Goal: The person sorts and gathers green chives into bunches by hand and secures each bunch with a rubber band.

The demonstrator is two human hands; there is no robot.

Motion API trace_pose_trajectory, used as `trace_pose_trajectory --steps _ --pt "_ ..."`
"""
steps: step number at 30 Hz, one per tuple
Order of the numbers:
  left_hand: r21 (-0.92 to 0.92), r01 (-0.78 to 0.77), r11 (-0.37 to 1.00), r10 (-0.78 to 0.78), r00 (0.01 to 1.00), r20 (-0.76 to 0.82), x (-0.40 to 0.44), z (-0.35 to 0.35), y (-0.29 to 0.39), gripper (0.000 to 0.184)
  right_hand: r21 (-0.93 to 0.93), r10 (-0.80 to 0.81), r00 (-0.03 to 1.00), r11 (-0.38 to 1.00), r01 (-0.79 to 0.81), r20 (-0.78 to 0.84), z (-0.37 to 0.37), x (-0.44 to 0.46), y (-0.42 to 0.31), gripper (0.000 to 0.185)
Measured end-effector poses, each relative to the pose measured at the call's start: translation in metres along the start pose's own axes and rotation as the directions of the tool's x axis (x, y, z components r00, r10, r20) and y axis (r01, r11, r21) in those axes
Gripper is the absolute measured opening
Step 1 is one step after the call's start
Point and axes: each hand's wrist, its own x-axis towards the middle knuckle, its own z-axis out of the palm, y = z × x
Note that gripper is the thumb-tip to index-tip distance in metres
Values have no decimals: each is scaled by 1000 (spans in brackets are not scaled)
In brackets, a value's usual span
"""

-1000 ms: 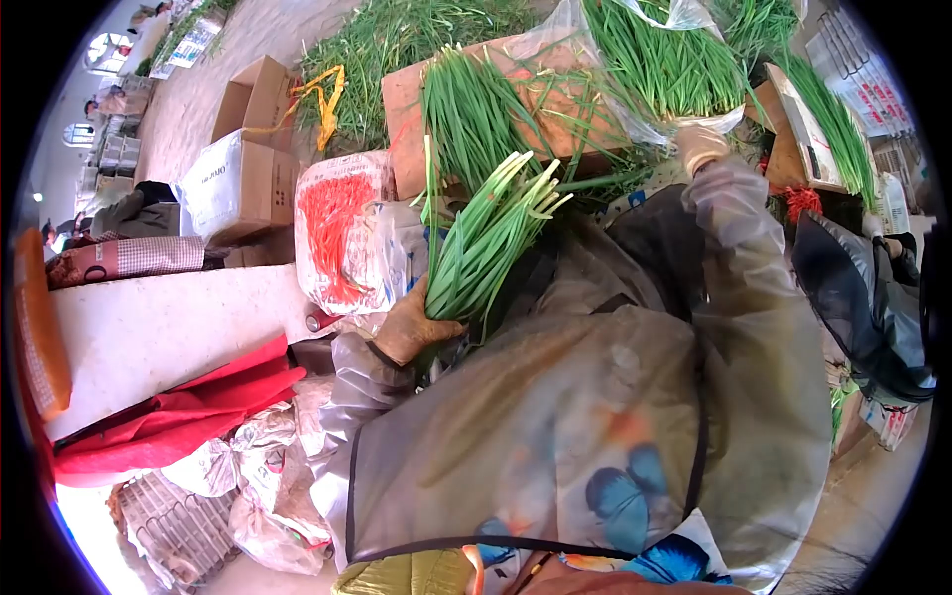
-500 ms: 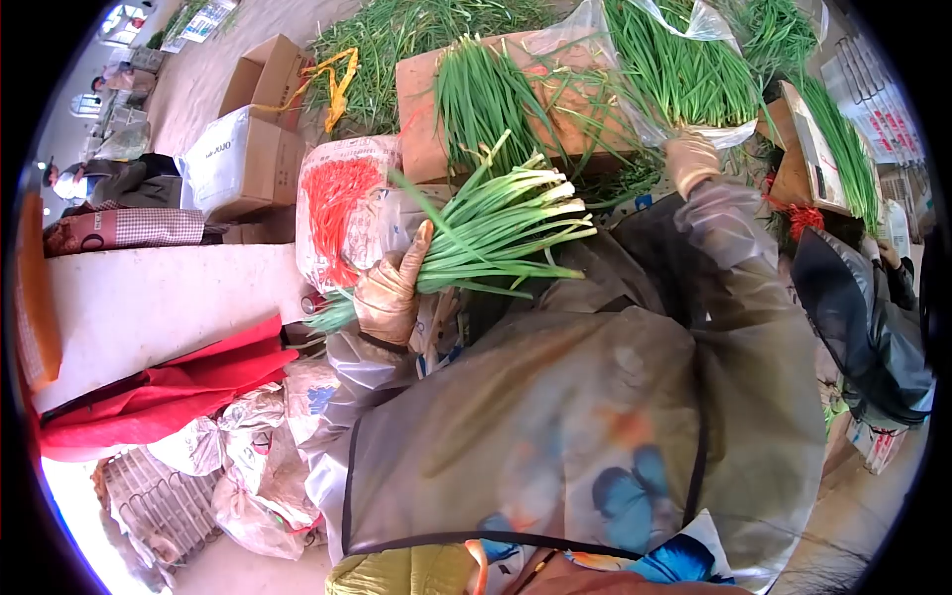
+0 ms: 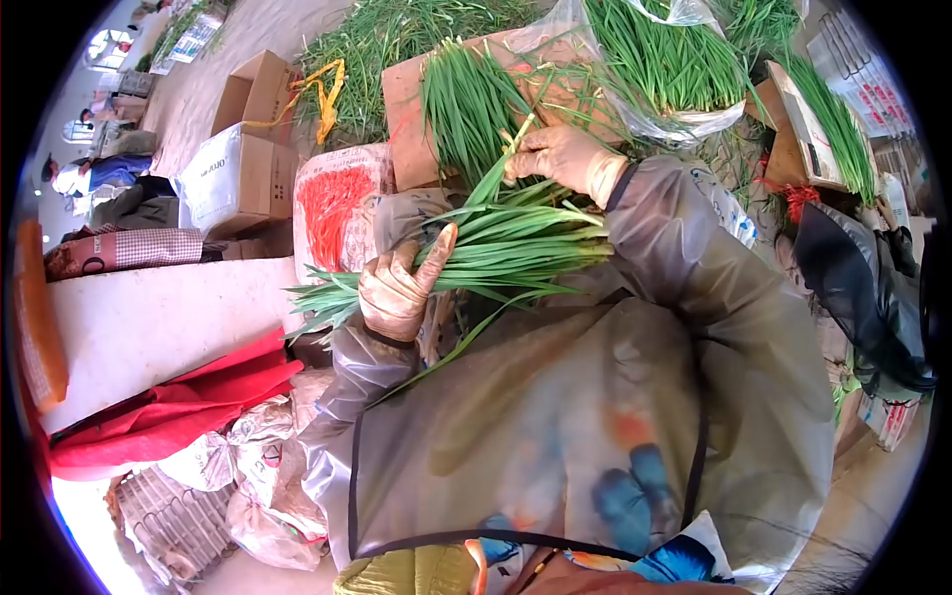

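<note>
Left hand (image 3: 396, 297) grips one leafy bunch (image 3: 516, 248); right hand (image 3: 572, 159) pinches a few stalks (image 3: 487, 185) between fingers (image 3: 531, 159)

Loose green leafy bunch (image 3: 535, 243) in gloved left hand (image 3: 395, 297); gloved right hand (image 3: 570, 164) at its far right. Behind: flat brown cardboard (image 3: 405, 111), bundled green stalks (image 3: 468, 109) on it. Right of that, clear plastic bag (image 3: 699, 125). Left, printed white sack (image 3: 378, 174) under red string bundle (image 3: 335, 218). Farther left, open brown carton (image 3: 266, 178); nearer, flat white tabletop (image 3: 169, 317).

Bright windows (image 3: 103, 45) glow at the far left — pale floor (image 3: 285, 22) alongside, a white tabletop (image 3: 169, 307) nearer.
</note>
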Motion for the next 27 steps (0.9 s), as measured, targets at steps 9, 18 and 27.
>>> trace_pose_trajectory --steps 9,18,27 --pt "-154 71 985 -77 996 -35 -19 0 -10 69 -574 184 923 737 -358 -339 -102 -57 61 21" --pt "-83 -46 995 47 999 11 -3 1 -3 68 -804 242 942 497 -328 -234 -17 -28 -46 49" --pt "-154 -36 987 56 990 128 1 -2 2 68 230 -161 966 967 114 201 -2 -53 -84 25"
